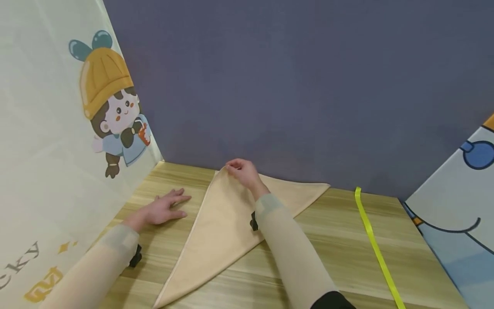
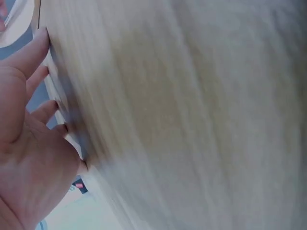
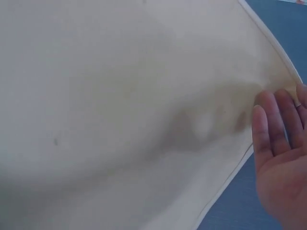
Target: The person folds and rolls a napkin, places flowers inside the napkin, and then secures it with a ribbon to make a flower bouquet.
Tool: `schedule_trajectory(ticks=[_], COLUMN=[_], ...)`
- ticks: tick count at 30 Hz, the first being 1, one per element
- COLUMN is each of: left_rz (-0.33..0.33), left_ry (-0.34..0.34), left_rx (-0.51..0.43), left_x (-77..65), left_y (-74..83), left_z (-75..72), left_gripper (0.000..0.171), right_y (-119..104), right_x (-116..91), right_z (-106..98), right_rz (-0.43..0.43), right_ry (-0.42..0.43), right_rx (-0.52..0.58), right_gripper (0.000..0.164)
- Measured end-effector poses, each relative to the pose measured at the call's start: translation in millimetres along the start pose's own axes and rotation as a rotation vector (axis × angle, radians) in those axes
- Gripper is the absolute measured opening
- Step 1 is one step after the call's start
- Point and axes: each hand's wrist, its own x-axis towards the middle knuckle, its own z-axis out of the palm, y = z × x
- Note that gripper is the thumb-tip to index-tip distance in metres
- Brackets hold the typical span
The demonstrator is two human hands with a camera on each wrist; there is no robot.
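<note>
Apparently the cloth is folded triangular, unreleased: right hand pinches its twelve-o'clock corner; left hand, nine o'clock, spread.

The cloth lies on the table, the right hand having its fingers at the far corner. From those fingers the cloth runs to 2 more corners: 1 off to the right, 1 toward the person and leftward. The right sleeve crosses above it, nearer than the fingers. Just beyond them stands the back partition. Well to their right, past the cloth, a strap runs along the table; farther right stands the right panel. The left hand has its fingers beside the cloth's left edge, apart from it; left of them is the left panel.
</note>
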Motion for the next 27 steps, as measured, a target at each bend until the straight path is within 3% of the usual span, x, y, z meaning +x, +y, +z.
schedule_trajectory(ticks=[7, 10, 14, 18, 24, 27], left_rz=[0.0, -0.011, -0.018, -0.015, -0.024, -0.003], left_ry=[-0.02, -0.021, -0.031, -0.023, 0.0, 0.043], left_rx=[-0.007, -0.006, -0.018, -0.009, 0.018, 0.056], left_x=[0.9, 1.0, 2.7, 6.2, 3.8, 3.7], left_y=[-4.3, -3.8, 0.6, 2.6, -3.7, -11.1], left_z=[1.6, 1.2, 1.8, 4.3, 4.8, 6.2], left_gripper=[0.064, 0.064, 0.065, 0.065, 0.067, 0.066], right_y=[7, 11, 13, 12, 13, 13], right_x=[-2, -4, -13, -23, -24, -27], right_z=[13, 18, 18, 13, 5, -6], right_rz=[0.011, -0.011, 0.023, 0.049, 0.006, -0.012], right_ry=[-0.112, -0.187, -0.297, -0.377, -0.346, -0.318], right_rx=[-0.071, -0.098, -0.096, -0.121, -0.138, -0.159], right_gripper=[0.027, 0.036, 0.055, 0.06, 0.06, 0.057])
